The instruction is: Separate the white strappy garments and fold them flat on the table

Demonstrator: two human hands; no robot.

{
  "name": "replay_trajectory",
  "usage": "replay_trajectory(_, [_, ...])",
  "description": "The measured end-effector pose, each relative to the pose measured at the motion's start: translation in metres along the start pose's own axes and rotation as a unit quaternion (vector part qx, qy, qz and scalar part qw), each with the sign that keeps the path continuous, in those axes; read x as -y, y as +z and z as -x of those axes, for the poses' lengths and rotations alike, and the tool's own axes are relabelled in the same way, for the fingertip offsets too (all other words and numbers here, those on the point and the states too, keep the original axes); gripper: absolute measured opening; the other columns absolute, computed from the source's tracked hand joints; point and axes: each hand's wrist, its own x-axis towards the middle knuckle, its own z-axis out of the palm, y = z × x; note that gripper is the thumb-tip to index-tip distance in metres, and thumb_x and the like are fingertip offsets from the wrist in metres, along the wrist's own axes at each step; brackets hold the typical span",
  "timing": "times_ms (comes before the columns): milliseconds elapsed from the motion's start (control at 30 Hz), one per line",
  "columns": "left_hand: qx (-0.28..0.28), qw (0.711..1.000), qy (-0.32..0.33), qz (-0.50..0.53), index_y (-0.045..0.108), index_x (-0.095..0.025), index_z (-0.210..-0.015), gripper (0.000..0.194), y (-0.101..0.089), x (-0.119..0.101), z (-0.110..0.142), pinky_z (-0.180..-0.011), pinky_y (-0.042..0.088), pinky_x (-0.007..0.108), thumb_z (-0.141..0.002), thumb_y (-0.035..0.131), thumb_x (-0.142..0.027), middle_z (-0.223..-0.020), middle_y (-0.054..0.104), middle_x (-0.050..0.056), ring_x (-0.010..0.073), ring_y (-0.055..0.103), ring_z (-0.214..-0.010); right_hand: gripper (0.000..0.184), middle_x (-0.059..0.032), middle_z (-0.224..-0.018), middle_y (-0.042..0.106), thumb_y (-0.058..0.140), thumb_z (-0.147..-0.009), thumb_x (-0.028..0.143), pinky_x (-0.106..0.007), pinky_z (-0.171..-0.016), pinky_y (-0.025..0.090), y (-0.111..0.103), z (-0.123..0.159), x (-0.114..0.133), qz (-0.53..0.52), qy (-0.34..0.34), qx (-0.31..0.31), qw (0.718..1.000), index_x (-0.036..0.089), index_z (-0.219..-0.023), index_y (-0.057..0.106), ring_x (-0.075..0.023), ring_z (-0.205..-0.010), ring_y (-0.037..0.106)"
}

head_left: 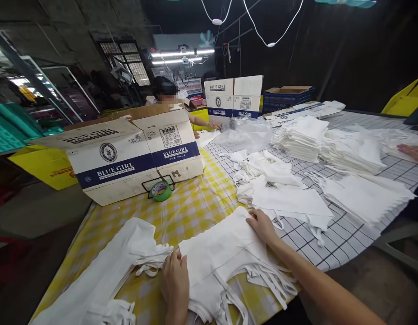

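Observation:
A stack of white strappy garments [215,253] lies flat on the yellow checked cloth in front of me, its thin straps hanging toward the near table edge. At its left edge, my left hand [176,280] has its fingers curled against the fabric; the fingertips are partly hidden. My right hand [263,228] pinches the upper right edge of the same stack. To the left lies another pile of white strappy garments [103,266], with straps bunched close to my left hand. Loose white garments [283,194] sit in a heap beyond my right hand.
Cut-open cardboard [137,151] stands at the left, with green tape [160,191] on a dark frame before it. Several white stacks [301,137] and clear plastic bags [245,134] cover the checked table. A co-worker's arm [200,121] reaches in behind; another person's hand [411,152] is far right.

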Motion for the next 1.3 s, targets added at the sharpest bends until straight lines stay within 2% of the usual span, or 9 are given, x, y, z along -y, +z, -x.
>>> replay_trajectory(167, [-0.023,0.998,-0.005,0.065,0.055,-0.019,-0.085,0.015,0.007,0.006,0.004,-0.077,0.040,0.031,-0.083,0.044,-0.028,-0.080,0.060,0.004,0.0207,0.055,-0.082,0.009,-0.0013,-0.078,0.056,0.049,-0.072,0.028,-0.026,-0.065,0.037,0.009,-0.005,0.000,-0.045,0.015,-0.025,0.999,0.020,-0.074,0.052,-0.0162,-0.072,0.052])
replay_trajectory(333, [-0.031,0.993,-0.041,0.103,0.061,-0.017,-0.098,0.027,0.006,0.010,0.003,-0.075,0.042,0.030,-0.082,0.043,-0.030,-0.083,0.061,0.005,0.0196,0.056,-0.079,0.018,0.0003,-0.070,0.057,0.048,-0.074,0.036,-0.025,-0.059,0.033,0.013,-0.006,-0.004,-0.028,0.016,-0.007,0.999,0.020,-0.078,0.057,-0.0156,-0.063,0.049])
replay_trajectory(533, [-0.056,0.996,0.016,0.075,0.059,-0.017,-0.109,0.034,0.003,0.002,0.003,-0.076,0.042,0.031,-0.084,0.042,-0.033,-0.085,0.061,0.005,0.0189,0.057,-0.077,0.028,0.0007,-0.066,0.057,0.049,-0.076,0.045,-0.025,-0.058,0.031,0.013,-0.012,0.001,-0.024,0.032,0.021,0.999,0.021,-0.084,0.060,-0.0162,-0.061,0.050])
replay_trajectory(667, [-0.058,0.995,0.028,0.072,0.059,-0.017,-0.095,0.026,0.004,0.001,0.002,-0.075,0.042,0.032,-0.084,0.042,-0.034,-0.084,0.061,0.005,0.0188,0.056,-0.077,0.025,-0.0003,-0.067,0.058,0.045,-0.079,0.041,-0.025,-0.059,0.032,0.010,-0.011,0.005,-0.030,0.015,0.025,0.999,0.020,-0.077,0.059,-0.0166,-0.064,0.050])
replay_trajectory(900, [-0.025,0.994,-0.026,0.101,0.060,-0.017,-0.080,0.028,0.002,0.003,-0.006,-0.073,0.041,0.033,-0.080,0.046,-0.041,-0.076,0.057,0.004,0.0201,0.054,-0.074,0.028,-0.0004,-0.065,0.057,0.044,-0.080,0.041,-0.025,-0.059,0.033,0.005,-0.010,0.011,-0.061,0.006,0.040,0.997,0.019,-0.067,0.056,-0.0163,-0.063,0.050])
replay_trajectory(1033, [-0.025,0.964,-0.084,0.253,0.056,-0.019,-0.081,0.029,-0.018,-0.007,-0.010,-0.066,0.042,0.027,-0.079,0.048,-0.047,-0.074,0.058,0.001,0.0162,0.053,-0.068,0.026,-0.0009,-0.070,0.060,0.048,-0.078,0.040,-0.025,-0.062,0.036,-0.012,-0.018,0.020,-0.124,-0.004,0.050,0.991,0.018,-0.074,0.061,-0.0173,-0.068,0.053])
replay_trajectory(1133, [-0.026,0.929,-0.078,0.362,0.051,-0.020,-0.081,0.028,-0.043,-0.016,-0.018,-0.062,0.041,0.023,-0.080,0.048,-0.048,-0.072,0.057,-0.002,0.0137,0.053,-0.066,0.029,-0.0019,-0.075,0.062,0.050,-0.078,0.042,-0.026,-0.064,0.040,-0.033,-0.031,0.035,-0.187,-0.019,0.062,0.980,0.017,-0.082,0.064,-0.0187,-0.072,0.055])
replay_trajectory(1200, [-0.040,0.920,-0.057,0.385,0.049,-0.021,-0.081,0.027,-0.061,-0.020,-0.027,-0.060,0.040,0.021,-0.081,0.048,-0.047,-0.069,0.055,-0.003,0.0123,0.052,-0.064,0.032,-0.0027,-0.077,0.063,0.051,-0.078,0.045,-0.026,-0.063,0.042,-0.048,-0.041,0.049,-0.244,-0.030,0.088,0.965,0.017,-0.085,0.064,-0.0194,-0.073,0.056])
replay_trajectory(1300, [-0.082,0.924,-0.029,0.373,0.049,-0.020,-0.081,0.026,-0.088,-0.023,-0.048,-0.057,0.037,0.020,-0.080,0.051,-0.046,-0.066,0.054,-0.004,0.0110,0.048,-0.059,0.036,-0.0039,-0.079,0.064,0.055,-0.077,0.048,-0.028,-0.063,0.045,-0.068,-0.056,0.074,-0.328,-0.041,0.125,0.935,0.016,-0.089,0.064,-0.0206,-0.074,0.058])
